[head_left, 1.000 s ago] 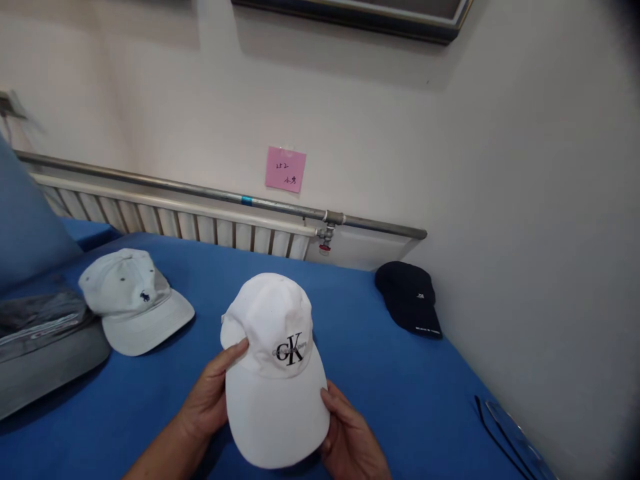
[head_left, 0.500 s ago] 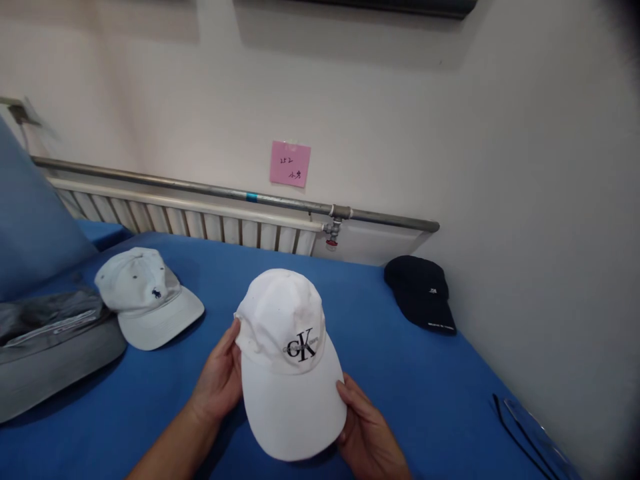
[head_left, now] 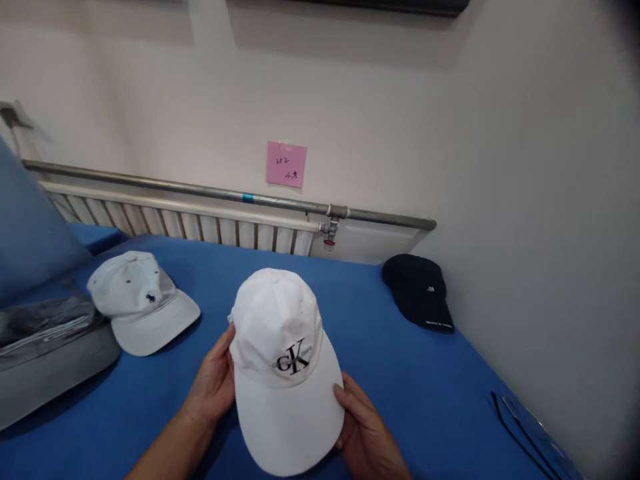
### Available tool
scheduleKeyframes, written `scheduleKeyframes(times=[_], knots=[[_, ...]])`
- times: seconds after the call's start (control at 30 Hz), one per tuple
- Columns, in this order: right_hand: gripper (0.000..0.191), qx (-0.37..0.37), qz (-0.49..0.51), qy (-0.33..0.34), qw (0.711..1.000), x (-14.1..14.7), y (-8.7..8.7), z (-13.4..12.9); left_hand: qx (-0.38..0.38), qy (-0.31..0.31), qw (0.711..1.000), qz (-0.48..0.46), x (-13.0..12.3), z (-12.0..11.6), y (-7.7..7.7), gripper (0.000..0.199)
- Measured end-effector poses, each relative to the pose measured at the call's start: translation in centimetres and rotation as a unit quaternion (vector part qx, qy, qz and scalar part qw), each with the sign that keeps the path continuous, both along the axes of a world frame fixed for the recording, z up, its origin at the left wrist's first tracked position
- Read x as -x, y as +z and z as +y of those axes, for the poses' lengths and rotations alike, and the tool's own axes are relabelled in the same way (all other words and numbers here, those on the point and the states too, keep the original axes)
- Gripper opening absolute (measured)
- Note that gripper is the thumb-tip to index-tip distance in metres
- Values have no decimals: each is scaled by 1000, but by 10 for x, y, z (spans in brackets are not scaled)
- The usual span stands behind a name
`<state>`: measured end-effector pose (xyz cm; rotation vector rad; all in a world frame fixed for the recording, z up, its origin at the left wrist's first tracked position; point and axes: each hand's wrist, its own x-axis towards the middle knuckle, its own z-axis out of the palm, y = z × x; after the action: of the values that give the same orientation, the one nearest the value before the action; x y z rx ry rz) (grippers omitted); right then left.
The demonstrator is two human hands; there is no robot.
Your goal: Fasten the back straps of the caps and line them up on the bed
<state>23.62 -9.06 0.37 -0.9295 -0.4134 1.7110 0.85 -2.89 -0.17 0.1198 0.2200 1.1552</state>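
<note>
A white cap with a black "CK" logo on its front sits between both hands above the blue table, near the table's front edge, its brim pointing toward the person and its crown toward the wall. The left hand clasps the cap's left side where crown meets brim, thumb laid up along the fabric. The right hand grips the brim's right edge, thumb on top and fingers curled beneath it. Whether the cap rests on the table or is lifted just off it cannot be told. Toward the left edge lies a pale cap with a small dark emblem, brim pointing to the front right, and just beside it, at the left edge, a grey folded bundle. Near the far right corner, close to the wall, lies a dark cap. At the right edge near the front lies a clear plastic item with a dark rim. Behind the far edge runs a radiator under a metal pipe, with a pink note stuck on the wall above.
</note>
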Motion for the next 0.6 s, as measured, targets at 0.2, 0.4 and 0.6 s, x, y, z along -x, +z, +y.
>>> scheduleKeyframes(times=[0.2, 0.4, 0.6], knots=[[37, -35, -23, 27, 999, 1, -1, -1, 14, 12, 999, 35, 3, 3, -11, 33], [39, -34, -2, 67, 997, 3, 10, -2, -2, -3, 1000, 19, 3, 3, -3, 37], [38, 2, 29, 44, 999, 2, 5, -1, -64, -13, 996, -56, 13, 9, -10, 48]])
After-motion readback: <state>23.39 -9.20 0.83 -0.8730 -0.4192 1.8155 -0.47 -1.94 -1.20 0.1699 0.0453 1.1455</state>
